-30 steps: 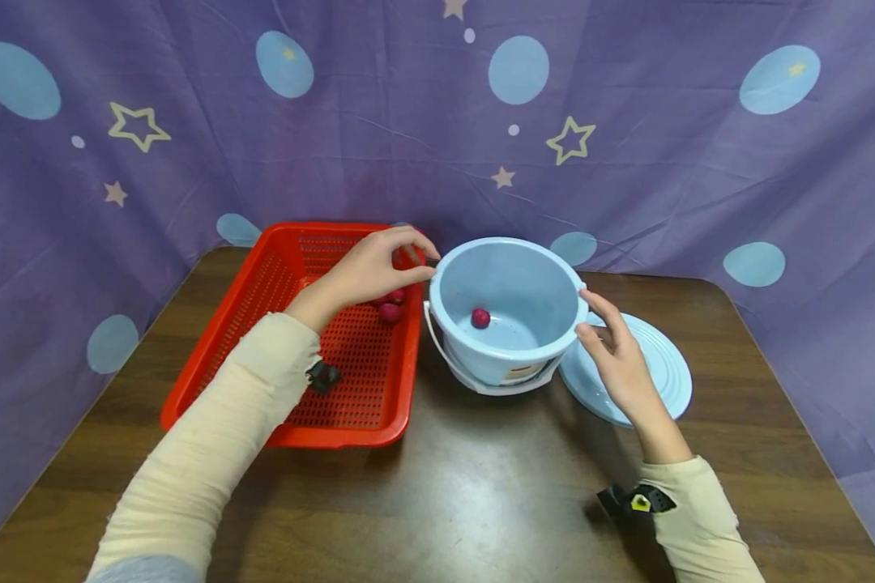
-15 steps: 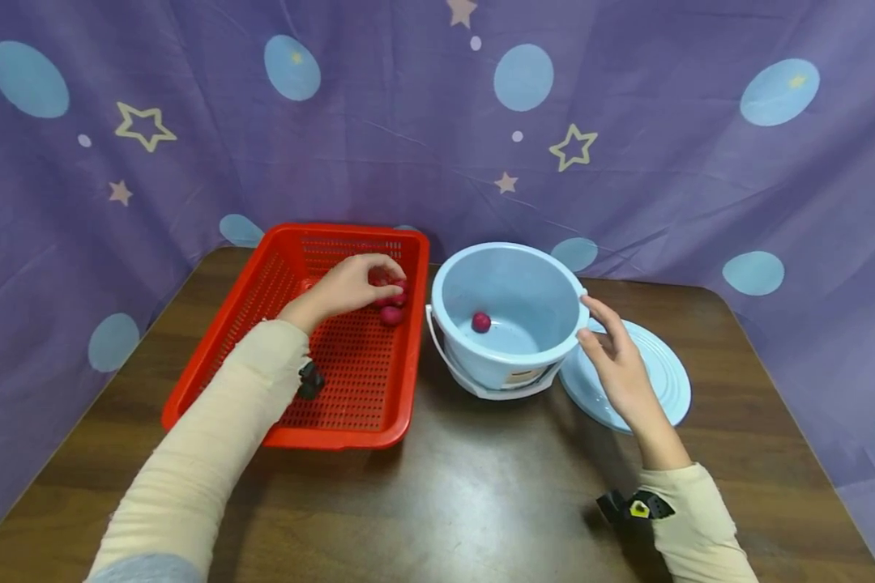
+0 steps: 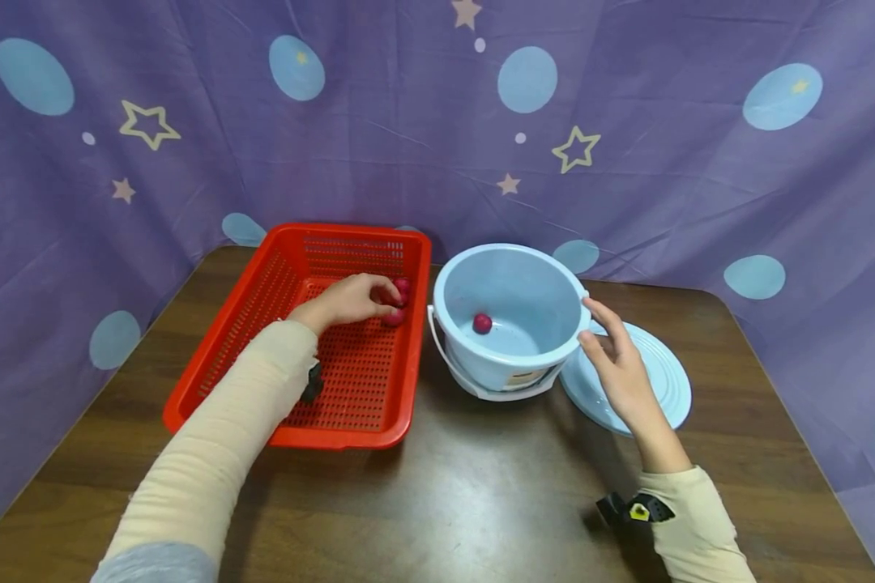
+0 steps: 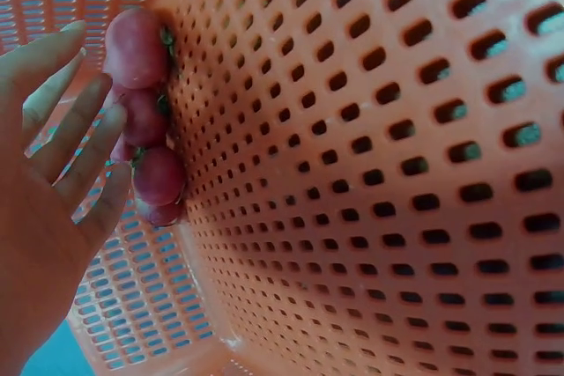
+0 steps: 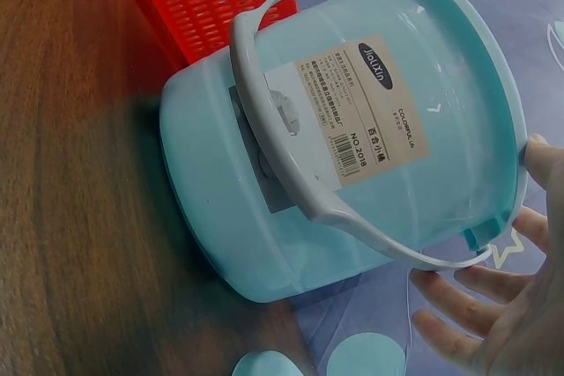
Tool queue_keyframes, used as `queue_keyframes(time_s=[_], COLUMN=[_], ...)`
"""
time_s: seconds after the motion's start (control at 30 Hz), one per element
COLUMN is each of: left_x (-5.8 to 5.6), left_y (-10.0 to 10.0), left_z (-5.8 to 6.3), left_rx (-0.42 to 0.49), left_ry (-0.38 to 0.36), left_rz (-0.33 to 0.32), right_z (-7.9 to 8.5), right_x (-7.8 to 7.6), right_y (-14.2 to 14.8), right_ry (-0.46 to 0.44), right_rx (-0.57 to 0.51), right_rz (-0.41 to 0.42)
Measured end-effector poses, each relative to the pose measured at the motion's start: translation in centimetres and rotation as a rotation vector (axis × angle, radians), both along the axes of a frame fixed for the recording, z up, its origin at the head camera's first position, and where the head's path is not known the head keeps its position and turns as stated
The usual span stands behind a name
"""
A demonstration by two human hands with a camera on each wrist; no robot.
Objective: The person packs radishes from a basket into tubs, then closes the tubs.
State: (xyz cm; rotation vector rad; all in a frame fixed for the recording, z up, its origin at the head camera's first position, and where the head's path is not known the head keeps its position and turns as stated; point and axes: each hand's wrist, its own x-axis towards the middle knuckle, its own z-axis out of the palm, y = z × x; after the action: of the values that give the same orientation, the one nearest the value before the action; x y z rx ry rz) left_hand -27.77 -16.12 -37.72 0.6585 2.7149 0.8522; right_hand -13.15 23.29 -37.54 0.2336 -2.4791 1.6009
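Observation:
Inside the red basket (image 3: 357,397), my left hand (image 3: 350,301) reaches down at small round red vegetables (image 3: 403,287) along the right wall. The left wrist view shows its extended fingers (image 4: 84,151) beside the row of red vegetables (image 4: 159,173), which have green stem ends; whether the fingertips touch them is unclear. A light blue bucket (image 3: 492,368) stands right of the basket, one red vegetable (image 3: 482,324) on its floor. My right hand (image 3: 623,372) touches the bucket's right rim with thumb and fingers, close to the joint of its white handle (image 5: 291,151).
A light blue round lid (image 3: 667,372) lies on the wooden table (image 3: 467,486), right of the bucket and partly behind my right hand. A purple curtain (image 3: 408,105) with stars and blue spots hangs behind the table.
My left hand has moved from the bucket's left rim leftward and down into the basket, among the red vegetables. The right hand stays at the bucket's rim.

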Motion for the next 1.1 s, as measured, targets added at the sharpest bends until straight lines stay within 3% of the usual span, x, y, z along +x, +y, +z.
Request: queue_keyframes(time_s=[0.23,0.77,0.9,1.1], left_x=[0.1,-0.4,-0.2,0.4], left_y=[0.1,0.0,0.2,0.4], left_z=[-0.5,-1.9,-1.7,-0.8], left_rx=[-0.027,-0.019,-0.025,-0.105], left_ry=[-0.031,-0.002,-0.008,-0.057], left_rz=[-0.013,-0.088,-0.093,-0.085], right_z=[0.0,-0.2,-0.1,-0.2], right_x=[0.0,-0.2,-0.2,-0.1], right_y=[-0.1,0.0,0.0,0.1], right_ry=[0.002,0.013,0.011,0.001], right_rx=[-0.005,-0.01,-0.005,0.021], right_rz=[0.006,0.011,0.01,-0.001])
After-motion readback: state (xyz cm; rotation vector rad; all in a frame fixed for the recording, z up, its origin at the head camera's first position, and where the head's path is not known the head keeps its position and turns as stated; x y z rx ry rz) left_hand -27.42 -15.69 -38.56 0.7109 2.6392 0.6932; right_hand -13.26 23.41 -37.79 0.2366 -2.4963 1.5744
